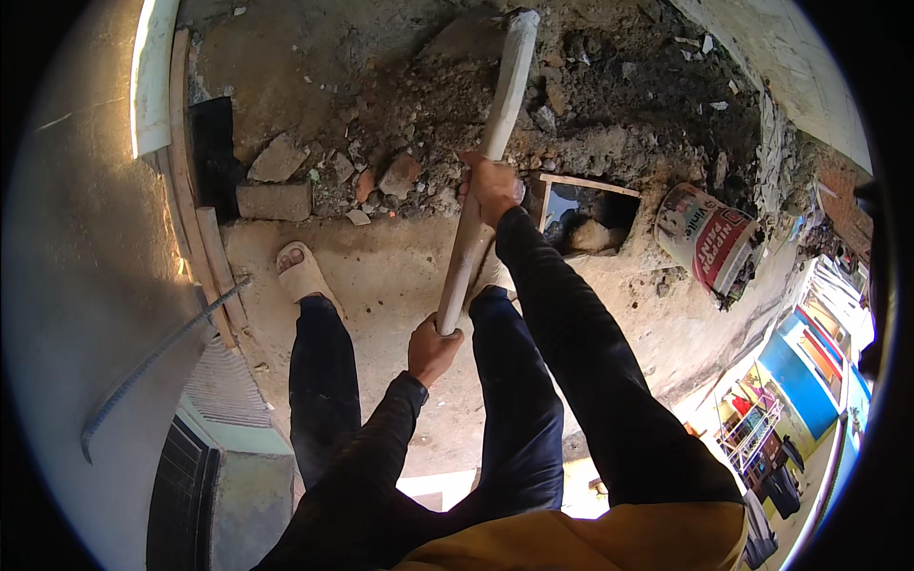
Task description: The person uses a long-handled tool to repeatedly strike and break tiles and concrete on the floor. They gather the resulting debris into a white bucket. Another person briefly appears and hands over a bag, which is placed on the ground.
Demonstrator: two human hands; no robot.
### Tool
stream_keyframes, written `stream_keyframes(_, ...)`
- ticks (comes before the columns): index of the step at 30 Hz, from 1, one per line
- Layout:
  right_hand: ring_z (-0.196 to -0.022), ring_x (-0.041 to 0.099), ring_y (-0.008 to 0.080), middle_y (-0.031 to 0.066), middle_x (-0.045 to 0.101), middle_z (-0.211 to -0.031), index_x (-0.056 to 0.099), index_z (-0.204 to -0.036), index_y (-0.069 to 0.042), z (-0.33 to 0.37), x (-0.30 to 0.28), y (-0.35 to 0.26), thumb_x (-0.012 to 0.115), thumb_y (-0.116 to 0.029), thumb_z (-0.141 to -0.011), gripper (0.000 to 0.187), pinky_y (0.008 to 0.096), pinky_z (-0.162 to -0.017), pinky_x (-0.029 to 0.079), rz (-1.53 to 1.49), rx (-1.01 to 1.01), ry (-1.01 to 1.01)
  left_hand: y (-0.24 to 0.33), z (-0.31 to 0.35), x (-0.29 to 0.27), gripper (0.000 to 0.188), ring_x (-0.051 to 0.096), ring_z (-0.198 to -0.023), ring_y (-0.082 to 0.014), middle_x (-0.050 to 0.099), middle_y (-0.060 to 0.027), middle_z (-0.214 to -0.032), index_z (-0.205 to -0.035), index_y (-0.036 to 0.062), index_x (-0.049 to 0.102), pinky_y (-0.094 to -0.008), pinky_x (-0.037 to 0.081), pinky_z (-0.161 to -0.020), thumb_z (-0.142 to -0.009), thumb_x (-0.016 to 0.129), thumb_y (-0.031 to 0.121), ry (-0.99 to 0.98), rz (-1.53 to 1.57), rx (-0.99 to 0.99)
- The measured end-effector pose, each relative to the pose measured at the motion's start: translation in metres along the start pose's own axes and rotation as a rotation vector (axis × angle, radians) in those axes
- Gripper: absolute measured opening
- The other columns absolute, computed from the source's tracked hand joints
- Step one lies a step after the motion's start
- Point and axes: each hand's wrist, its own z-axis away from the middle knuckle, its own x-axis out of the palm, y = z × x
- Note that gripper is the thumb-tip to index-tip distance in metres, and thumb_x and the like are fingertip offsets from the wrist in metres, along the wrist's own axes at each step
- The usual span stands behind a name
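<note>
Both hands grip a long wooden handle (pixel 466 249) that slants up and away in front of me, apparently a hoe's. My left hand (pixel 435 351) is wrapped round its near end. Farther up, my right hand (pixel 493 190) closes round the middle of the shaft. The far end reaches over dark, broken soil (pixel 609 81); a dull brown, blade-like shape (pixel 465 36) lies beside it, hard to tell from the dirt. My sandalled feet stand on the concrete ledge below the rubble, the right one partly hidden behind the handle.
Loose stones and a brick block (pixel 274 202) lie along the rubble's edge, left of a wood-framed opening (pixel 590 217). A tipped paint bucket (pixel 706 238) rests at the right. On the left are a wall (pixel 86 247), wooden boards (pixel 195 247) and a protruding bent steel bar (pixel 157 360).
</note>
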Motion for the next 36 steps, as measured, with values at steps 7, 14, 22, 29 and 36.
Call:
stream_keyframes(7,-0.044,0.055,0.0187,0.0075,0.057,-0.059,0.063,-0.081,-0.001,0.116,-0.018,0.038,0.074,-0.015,-0.088,0.019,0.0361,-0.044,0.047,-0.127,0.125,-0.113,-0.044,0.093,-0.015,0.031,0.074,-0.084,-0.0351,0.074,-0.0215,-0.088,-0.103,-0.0005,0.069,-0.0418,0.057,-0.076,-0.082,0.076,0.021,0.075,-0.123,0.014)
stream_keyframes(14,-0.046,0.056,0.0173,0.0057,0.054,-0.058,0.060,-0.085,-0.002,0.055,-0.109,-0.183,0.069,-0.022,-0.092,0.023,0.0343,-0.046,0.050,-0.202,-0.707,0.129,0.159,-0.114,0.031,0.026,0.072,-0.084,-0.0414,0.073,-0.0222,-0.087,-0.100,0.0050,0.067,-0.0469,0.057,-0.072,-0.084,0.074,0.024,0.026,-0.180,0.602)
stream_keyframes(22,-0.045,0.057,0.0198,0.0089,0.057,-0.060,0.063,-0.087,0.004,-0.072,-0.100,-0.076,0.072,-0.015,-0.089,0.021,0.0380,-0.043,0.049,-0.154,-0.142,0.129,0.079,-0.092,0.056,0.040,0.075,-0.089,-0.0358,0.076,-0.0197,-0.091,-0.107,0.0022,0.073,-0.0427,0.058,-0.081,-0.079,0.075,0.030,0.026,-0.161,0.188)
stream_keyframes(29,-0.043,0.056,0.0182,0.0079,0.057,-0.060,0.057,-0.085,-0.001,0.056,-0.088,-0.005,0.077,-0.011,-0.085,0.022,0.0349,-0.042,0.046,-0.119,0.106,-0.082,0.001,0.053,0.071,0.032,0.075,-0.086,-0.0339,0.074,-0.0209,-0.087,-0.102,-0.0005,0.070,-0.0421,0.057,-0.079,-0.082,0.076,0.025,0.053,-0.071,0.032)
stream_keyframes(36,-0.042,0.056,0.0168,0.0058,0.057,-0.060,0.061,-0.083,0.001,0.056,-0.089,-0.160,0.068,-0.016,-0.091,0.020,0.0316,-0.043,0.048,-0.219,-0.596,-0.039,0.140,-0.088,0.025,0.028,0.072,-0.085,-0.0420,0.072,-0.0231,-0.084,-0.100,0.0052,0.067,-0.0471,0.057,-0.072,-0.084,0.075,0.026,0.020,-0.225,0.378)
